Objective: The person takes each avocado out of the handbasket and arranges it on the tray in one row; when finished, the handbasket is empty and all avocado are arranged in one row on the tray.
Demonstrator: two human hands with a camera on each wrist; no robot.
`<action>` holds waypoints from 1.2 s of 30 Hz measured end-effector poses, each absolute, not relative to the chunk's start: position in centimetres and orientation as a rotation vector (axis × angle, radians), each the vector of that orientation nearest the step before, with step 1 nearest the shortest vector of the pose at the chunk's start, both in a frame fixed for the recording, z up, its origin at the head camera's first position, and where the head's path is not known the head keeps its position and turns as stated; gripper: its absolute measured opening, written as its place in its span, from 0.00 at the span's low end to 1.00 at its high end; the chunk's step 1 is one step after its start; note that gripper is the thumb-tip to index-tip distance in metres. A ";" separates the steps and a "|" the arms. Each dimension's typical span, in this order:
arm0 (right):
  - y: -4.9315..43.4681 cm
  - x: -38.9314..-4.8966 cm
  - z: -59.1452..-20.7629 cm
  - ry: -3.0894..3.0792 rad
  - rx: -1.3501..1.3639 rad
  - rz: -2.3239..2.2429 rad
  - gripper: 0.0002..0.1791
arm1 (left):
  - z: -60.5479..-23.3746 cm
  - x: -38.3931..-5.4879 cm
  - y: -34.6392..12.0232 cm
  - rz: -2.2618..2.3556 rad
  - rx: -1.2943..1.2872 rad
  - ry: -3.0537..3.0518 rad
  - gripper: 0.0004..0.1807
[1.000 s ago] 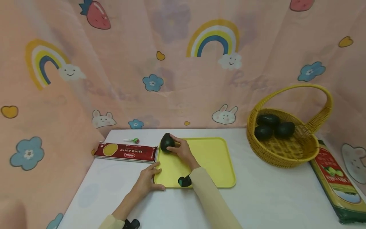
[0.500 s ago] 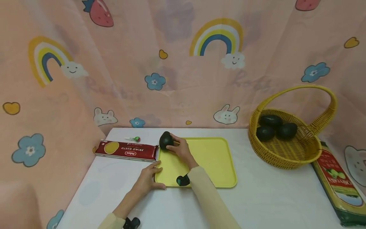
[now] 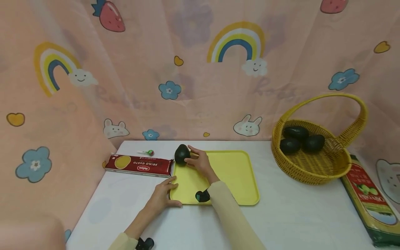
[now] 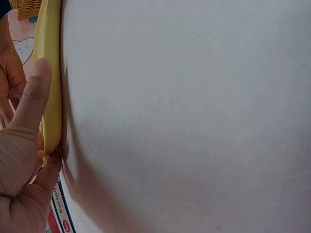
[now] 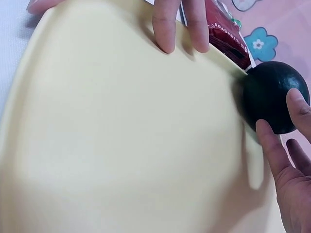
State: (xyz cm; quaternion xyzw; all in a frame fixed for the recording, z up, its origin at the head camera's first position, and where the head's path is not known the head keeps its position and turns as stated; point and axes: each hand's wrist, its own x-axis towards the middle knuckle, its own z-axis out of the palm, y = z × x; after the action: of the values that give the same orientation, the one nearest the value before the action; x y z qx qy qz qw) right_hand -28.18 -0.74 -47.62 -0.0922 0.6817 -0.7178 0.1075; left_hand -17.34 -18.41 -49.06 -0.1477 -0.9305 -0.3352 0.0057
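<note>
A dark avocado sits at the far left corner of the yellow tray. My right hand is on its right side. In the right wrist view, fairly straight fingertips of that hand lie against the avocado, spread rather than wrapped round it. My left hand holds the tray's near left corner. Its thumb lies along the near edge, and two fingers reach over the left rim onto the tray. The underside of the avocado is hidden.
Left of the tray lies a red spaghetti packet, with a lollipop behind it. On the right stands a yellow wicker basket with a tall handle and 3 avocados. A green and red packet lies beside it.
The right hand's fingers have loosened and slid slightly right off the avocado, which stays at the tray's corner. The left hand keeps its place. The view shifts a little.
</note>
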 end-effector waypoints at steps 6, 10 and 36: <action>-0.1 -28.3 -47.3 2.045 -0.271 -2.087 0.32 | -49.1 -17.4 -18.4 -1.053 -0.468 -2.892 0.40; 0.5 -28.5 -46.9 2.058 -0.289 -2.083 0.31 | -49.1 -17.4 -18.5 -1.047 -0.475 -2.885 0.40; 9.0 -28.1 -45.2 2.016 -0.386 -2.059 0.31 | -49.2 -17.2 -18.4 -1.084 -0.456 -2.877 0.40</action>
State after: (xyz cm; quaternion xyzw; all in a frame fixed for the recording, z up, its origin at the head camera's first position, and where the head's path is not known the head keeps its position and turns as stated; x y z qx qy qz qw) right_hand -28.07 8.99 -45.19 -0.1317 0.6887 -0.7033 0.1170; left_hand -17.16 -18.40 -49.24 -0.1466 -0.9256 -0.3486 0.0166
